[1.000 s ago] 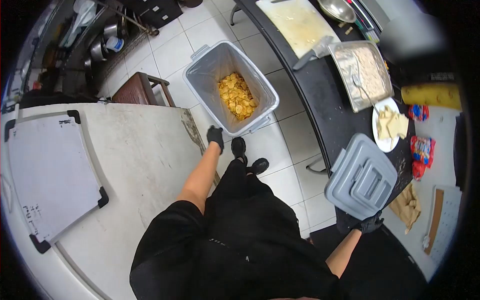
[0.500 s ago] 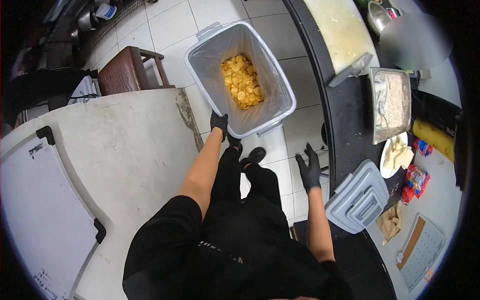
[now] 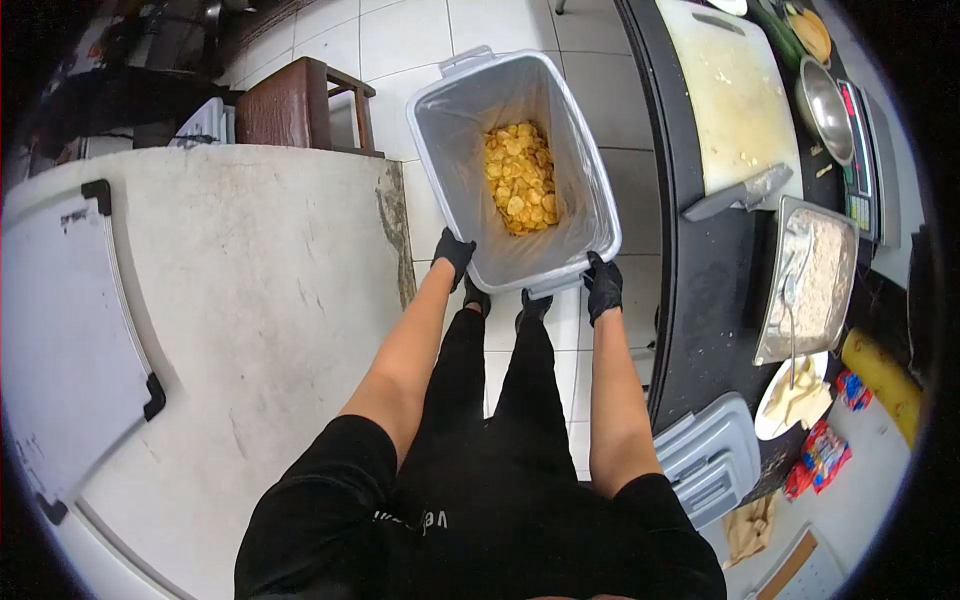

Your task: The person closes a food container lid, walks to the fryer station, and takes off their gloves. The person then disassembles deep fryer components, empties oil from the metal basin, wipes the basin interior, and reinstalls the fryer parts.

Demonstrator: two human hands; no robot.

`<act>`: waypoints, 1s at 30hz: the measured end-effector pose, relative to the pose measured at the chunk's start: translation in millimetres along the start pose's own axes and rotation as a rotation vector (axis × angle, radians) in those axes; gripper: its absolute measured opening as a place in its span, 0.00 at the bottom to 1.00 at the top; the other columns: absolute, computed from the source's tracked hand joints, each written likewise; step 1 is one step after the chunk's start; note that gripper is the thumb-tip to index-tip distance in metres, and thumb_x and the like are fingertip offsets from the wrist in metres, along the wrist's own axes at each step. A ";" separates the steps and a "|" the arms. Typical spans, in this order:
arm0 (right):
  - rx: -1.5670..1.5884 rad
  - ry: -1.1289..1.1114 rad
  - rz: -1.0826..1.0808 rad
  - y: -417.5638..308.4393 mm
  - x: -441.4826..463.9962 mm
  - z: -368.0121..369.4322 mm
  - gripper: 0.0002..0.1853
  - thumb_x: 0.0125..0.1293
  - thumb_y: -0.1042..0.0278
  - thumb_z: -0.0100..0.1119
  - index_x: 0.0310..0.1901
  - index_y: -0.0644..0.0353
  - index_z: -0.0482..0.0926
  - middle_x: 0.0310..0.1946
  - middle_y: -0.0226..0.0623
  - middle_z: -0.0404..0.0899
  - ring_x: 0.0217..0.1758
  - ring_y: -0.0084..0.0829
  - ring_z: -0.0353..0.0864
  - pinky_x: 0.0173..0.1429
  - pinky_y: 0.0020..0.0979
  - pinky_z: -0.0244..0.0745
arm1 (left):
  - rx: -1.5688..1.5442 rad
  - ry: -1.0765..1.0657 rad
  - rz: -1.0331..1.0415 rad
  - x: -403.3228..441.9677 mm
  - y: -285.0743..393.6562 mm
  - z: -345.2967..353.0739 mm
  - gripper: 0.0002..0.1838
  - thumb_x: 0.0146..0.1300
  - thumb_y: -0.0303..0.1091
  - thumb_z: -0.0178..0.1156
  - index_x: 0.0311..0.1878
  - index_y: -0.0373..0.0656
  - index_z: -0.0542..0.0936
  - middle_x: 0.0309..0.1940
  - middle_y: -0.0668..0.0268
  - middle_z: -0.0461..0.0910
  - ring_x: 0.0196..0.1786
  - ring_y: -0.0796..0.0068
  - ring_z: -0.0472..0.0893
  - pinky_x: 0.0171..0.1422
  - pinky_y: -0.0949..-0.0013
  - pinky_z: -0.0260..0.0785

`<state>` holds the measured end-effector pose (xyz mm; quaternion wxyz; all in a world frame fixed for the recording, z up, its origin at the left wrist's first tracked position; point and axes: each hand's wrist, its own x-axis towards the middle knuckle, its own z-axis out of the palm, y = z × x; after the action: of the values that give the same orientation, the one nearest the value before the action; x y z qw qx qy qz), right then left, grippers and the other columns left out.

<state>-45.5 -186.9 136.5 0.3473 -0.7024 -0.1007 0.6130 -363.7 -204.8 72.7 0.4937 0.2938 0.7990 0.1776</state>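
Note:
A grey plastic bin (image 3: 437, 185) with a clear plastic liner stands over the tiled floor in front of me. Thin yellow chips (image 3: 520, 180) lie heaped at its bottom. My left hand (image 3: 455, 255), in a black glove, is closed on the near left corner of the rim. At the near right corner, beside the bin's handle, my gloved right hand (image 3: 603, 285) grips the rim. The fingertips of both hands are partly hidden. The bin's grey lid (image 3: 710, 455) rests on the dark counter to my right.
Along the right, the black counter (image 3: 690, 330) holds a cutting board (image 3: 735, 95), a large knife (image 3: 735, 195), a steel bowl (image 3: 825, 110), a scale (image 3: 862, 165), a metal tray of pale food (image 3: 815, 270) and a plate (image 3: 775, 410). A pale table (image 3: 280, 290) and brown chair (image 3: 285, 105) stand left.
My right hand has moved from beside the counter onto the bin's near right corner and closed there. The left hand stays on the rim. The view has shifted, and my feet have moved.

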 end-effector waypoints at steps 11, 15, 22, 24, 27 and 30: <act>-0.271 0.567 -0.191 35.9 9.5 -94.4 0.35 0.55 0.59 0.68 0.61 0.73 0.70 0.62 0.52 0.72 0.60 0.45 0.74 0.63 0.38 0.68 | -0.024 -0.284 0.036 -164.1 30.1 58.7 0.39 0.63 0.40 0.60 0.72 0.35 0.56 0.62 0.46 0.71 0.62 0.57 0.74 0.66 0.64 0.66; -0.422 0.537 -0.186 39.5 26.5 -108.1 0.40 0.55 0.56 0.68 0.65 0.72 0.65 0.64 0.52 0.69 0.63 0.44 0.73 0.64 0.39 0.67 | 0.060 -0.370 0.223 -204.6 -3.7 26.7 0.32 0.67 0.40 0.56 0.71 0.37 0.62 0.63 0.49 0.71 0.64 0.61 0.73 0.68 0.66 0.64; -0.028 0.376 0.052 51.7 4.0 -109.2 0.46 0.57 0.44 0.66 0.72 0.59 0.58 0.70 0.44 0.62 0.66 0.45 0.69 0.65 0.49 0.66 | -0.142 0.020 -0.008 -281.3 -115.0 -47.3 0.23 0.69 0.35 0.54 0.65 0.40 0.70 0.63 0.56 0.72 0.64 0.63 0.73 0.69 0.66 0.64; -0.003 0.390 0.151 60.6 -27.8 -103.5 0.46 0.59 0.40 0.63 0.72 0.58 0.57 0.71 0.44 0.60 0.67 0.46 0.67 0.65 0.52 0.65 | -0.189 0.092 -0.055 -329.2 -130.9 -64.9 0.22 0.68 0.35 0.54 0.65 0.41 0.71 0.63 0.56 0.72 0.63 0.61 0.74 0.68 0.65 0.65; -0.310 0.294 0.192 98.6 -50.4 -124.7 0.45 0.63 0.38 0.56 0.73 0.58 0.54 0.70 0.46 0.61 0.66 0.50 0.66 0.61 0.56 0.66 | -0.144 0.139 -0.059 -396.6 -206.5 -62.6 0.22 0.68 0.35 0.55 0.63 0.41 0.72 0.62 0.56 0.73 0.62 0.62 0.75 0.67 0.65 0.66; -0.363 0.126 0.142 121.3 -96.5 -129.5 0.41 0.65 0.37 0.50 0.73 0.53 0.55 0.65 0.45 0.66 0.63 0.48 0.68 0.60 0.53 0.63 | -0.103 0.129 -0.093 -463.2 -303.8 -51.1 0.22 0.67 0.38 0.56 0.63 0.41 0.73 0.61 0.56 0.75 0.62 0.62 0.75 0.67 0.65 0.66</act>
<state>18.6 -378.4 139.6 0.1766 -0.7959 -0.1376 0.5625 -341.3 -735.4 238.4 0.4632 0.2185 0.8319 0.2137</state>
